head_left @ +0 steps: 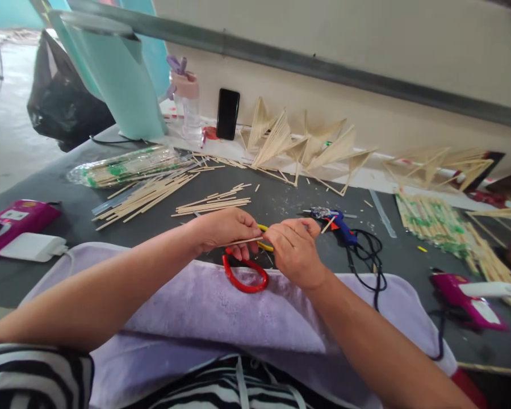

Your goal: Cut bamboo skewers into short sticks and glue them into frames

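Observation:
My left hand [234, 230] pinches a thin wooden stick [249, 241] between thumb and fingers. Closed beside it, my right hand [296, 247] grips the same area, and a stick end [328, 225] pokes out past its far side; whether this is one stick or two is hidden by the fingers. Just below my hands lie scissors with a red handle [246, 287] on the purple towel [234, 309]. A yellow handle [264, 246] shows between the hands. Right of my right hand is a blue glue gun [344, 232] with a black cord.
Loose sticks [213, 203] and a plastic-wrapped bundle [128, 166] lie at left. Stick structures [276, 142], a phone [227, 113] and a bottle [187, 102] stand along the wall. More bundled sticks [434, 221] are at right. Magenta devices [23, 218] flank the towel.

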Demonstrator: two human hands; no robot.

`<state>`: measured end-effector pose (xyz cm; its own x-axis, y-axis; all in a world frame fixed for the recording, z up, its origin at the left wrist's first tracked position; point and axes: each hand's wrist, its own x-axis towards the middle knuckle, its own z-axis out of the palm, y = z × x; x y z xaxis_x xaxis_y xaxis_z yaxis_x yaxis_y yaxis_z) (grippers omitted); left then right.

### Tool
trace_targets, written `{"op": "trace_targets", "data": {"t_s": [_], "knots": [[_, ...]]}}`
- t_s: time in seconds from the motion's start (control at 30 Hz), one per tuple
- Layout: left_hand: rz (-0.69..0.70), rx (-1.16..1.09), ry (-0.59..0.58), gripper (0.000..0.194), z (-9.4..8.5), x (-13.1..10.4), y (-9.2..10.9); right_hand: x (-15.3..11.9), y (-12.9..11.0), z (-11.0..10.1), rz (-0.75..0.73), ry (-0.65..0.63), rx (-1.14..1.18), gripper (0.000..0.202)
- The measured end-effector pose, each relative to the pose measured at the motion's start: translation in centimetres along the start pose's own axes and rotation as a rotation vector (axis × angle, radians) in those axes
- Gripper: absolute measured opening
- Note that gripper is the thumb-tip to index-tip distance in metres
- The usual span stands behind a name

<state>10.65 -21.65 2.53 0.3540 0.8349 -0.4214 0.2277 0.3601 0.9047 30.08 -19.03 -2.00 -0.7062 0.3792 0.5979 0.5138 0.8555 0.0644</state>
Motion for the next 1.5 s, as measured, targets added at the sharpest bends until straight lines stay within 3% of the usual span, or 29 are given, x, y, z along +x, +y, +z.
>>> {"op": "trace_targets", "data": {"t_s": [0.23, 0.47, 0.8, 0.9, 1.07, 1.2, 1.4, 1.5], "knots": [[-0.043, -0.169, -0.064, 0.023, -1.0, -0.1, -1.5, -0.1, -0.2, 0.5, -0.035, -0.018, 0.054, 0.020], [-0.037, -0.125, -0.011, 0.013, -0.5, 0.1, -1.9, -0.1, -0.5, 0.6, -0.008, -0.033, 0.058, 0.020], [-0.003, -0.074, 0.014, 0.005, -0.5, -0.4, -1.7, 0.1, -0.7, 0.8, -0.002, 0.063, 0.190, 0.014], [0.006, -0.053, 0.032, 0.005, -0.7, -0.5, -1.7, 0.3, -0.2, 0.7, 0.090, 0.082, 0.268, 0.007], [0.043, -0.043, 0.086, 0.005, -1.1, -0.5, -1.8, 0.1, 1.4, 1.2, 0.379, 0.150, 0.347, 0.012], [0.148, 0.011, 0.143, 0.009, -1.5, -0.6, -1.7, 0.0, 1.7, 2.0, 0.441, 0.045, 0.375, 0.014], [0.200, 0.015, 0.160, 0.009, -1.6, -1.3, -1.0, 0.2, 0.1, 3.2, 0.230, -0.246, 0.400, 0.020], [0.209, -0.013, 0.120, 0.010, -1.6, -1.6, -0.7, 0.2, -0.4, 3.5, 0.164, -0.300, 0.401, 0.023]]}}
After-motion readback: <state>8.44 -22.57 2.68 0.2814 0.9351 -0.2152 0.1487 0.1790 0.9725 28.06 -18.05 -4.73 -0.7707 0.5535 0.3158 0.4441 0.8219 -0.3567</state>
